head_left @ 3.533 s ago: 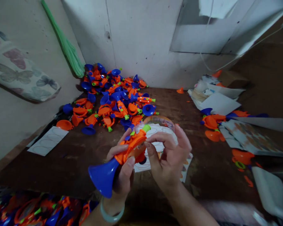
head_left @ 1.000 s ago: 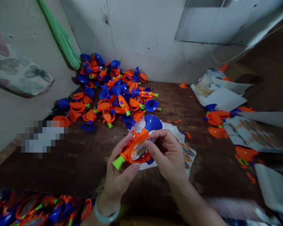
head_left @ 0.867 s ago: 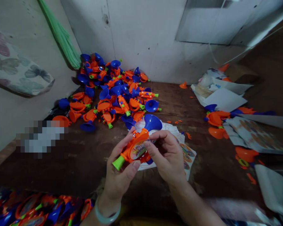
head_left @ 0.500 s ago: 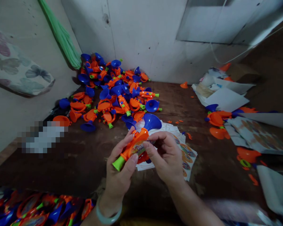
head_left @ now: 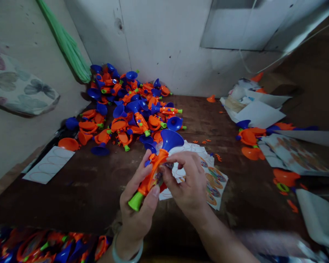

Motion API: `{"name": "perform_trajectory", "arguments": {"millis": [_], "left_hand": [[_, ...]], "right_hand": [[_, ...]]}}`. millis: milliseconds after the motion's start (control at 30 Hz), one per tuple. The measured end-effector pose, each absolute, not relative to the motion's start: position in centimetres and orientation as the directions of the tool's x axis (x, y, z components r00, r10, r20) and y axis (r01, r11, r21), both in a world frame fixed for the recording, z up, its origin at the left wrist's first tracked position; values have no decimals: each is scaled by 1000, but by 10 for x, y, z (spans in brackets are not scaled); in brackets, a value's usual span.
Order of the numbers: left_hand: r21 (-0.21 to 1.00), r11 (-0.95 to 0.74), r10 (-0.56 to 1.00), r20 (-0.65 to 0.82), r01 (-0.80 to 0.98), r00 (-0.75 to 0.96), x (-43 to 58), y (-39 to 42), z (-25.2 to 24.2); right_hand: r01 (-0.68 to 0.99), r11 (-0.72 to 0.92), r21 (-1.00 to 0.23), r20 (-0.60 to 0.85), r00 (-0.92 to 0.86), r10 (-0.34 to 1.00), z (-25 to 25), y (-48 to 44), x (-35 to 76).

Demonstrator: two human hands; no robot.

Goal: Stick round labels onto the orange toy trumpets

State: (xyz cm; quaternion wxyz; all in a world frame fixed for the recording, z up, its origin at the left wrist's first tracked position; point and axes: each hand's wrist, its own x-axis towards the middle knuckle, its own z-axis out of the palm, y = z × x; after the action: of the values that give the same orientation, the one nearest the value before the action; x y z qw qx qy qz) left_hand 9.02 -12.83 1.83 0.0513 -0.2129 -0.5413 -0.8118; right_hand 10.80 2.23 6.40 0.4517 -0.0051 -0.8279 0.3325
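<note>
My left hand [head_left: 137, 199] is wrapped round a toy trumpet [head_left: 145, 182] with an orange body, a lime mouthpiece pointing toward me and a blue bell pointing away. Its thumb presses near a printed sticker [head_left: 157, 178] on the trumpet's side. Thumb and forefinger of my right hand [head_left: 188, 179] pinch the sticker's far edge, close to the bell; the fingers partly hide it. Beneath both hands lie several sticker sheets [head_left: 217, 179], some white with outlines, some with printed orange ovals.
A heap of toy trumpets [head_left: 134, 109] fills the back left of the brown table [head_left: 93, 193]. A peeled sheet [head_left: 48, 165] lies at left. More trumpets [head_left: 52, 246] are below the front edge. Loose parts, a stack of sheets [head_left: 298, 153] and papers [head_left: 257, 109] stand at right.
The trumpet has tilted a little in my left hand, turning its stickered side away from view. My right fingers have shifted slightly along the sticker's edge. The view has moved slightly.
</note>
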Motion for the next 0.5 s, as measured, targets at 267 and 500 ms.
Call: {"name": "perform_trajectory", "arguments": {"millis": [267, 500], "left_hand": [[890, -343, 212, 384, 300, -899, 93, -149, 13], [982, -108, -320, 115, 157, -941, 61, -229, -21]], "right_hand": [[-174, 851, -495, 705, -653, 277, 28, 69, 105], [384, 797, -466, 175, -843, 508, -20, 178, 159]]}}
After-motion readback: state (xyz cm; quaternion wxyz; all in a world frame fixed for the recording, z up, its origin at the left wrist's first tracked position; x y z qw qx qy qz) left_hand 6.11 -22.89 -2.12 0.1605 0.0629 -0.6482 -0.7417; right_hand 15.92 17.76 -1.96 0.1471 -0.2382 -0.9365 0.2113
